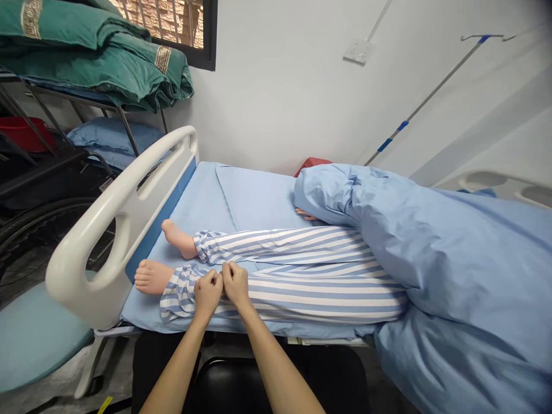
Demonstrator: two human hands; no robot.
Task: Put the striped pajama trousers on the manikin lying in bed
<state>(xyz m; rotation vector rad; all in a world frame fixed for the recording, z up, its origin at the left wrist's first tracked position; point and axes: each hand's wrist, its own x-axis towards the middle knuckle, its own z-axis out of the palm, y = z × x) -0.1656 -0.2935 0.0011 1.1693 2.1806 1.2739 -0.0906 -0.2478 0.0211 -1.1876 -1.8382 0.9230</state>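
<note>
A patient manikin's legs in blue-and-white striped trousers (314, 287) lie stretched out on a bed with a light blue sheet (254, 198). Its near foot (153, 277) and far foot (179, 238) are bare and point toward the footboard. Over the near lower leg, my left hand (209, 293) is closed in a fist. Right beside it, my right hand (235, 283) is also a fist, the two touching or almost so at the thumb side. No object shows in either hand. A bunched blue quilt (448, 253) covers the upper body; the fingertips of a manikin hand (306, 214) peek out from under it.
The white footboard (99, 218) stands at the left, with a wheelchair wheel (38, 241) and a light blue stool seat (38, 333) beyond it. Green folded bedding (99, 63) lies on a rack. An IV pole (431, 98) leans across the wall at right. A black chair (233, 379) is below me.
</note>
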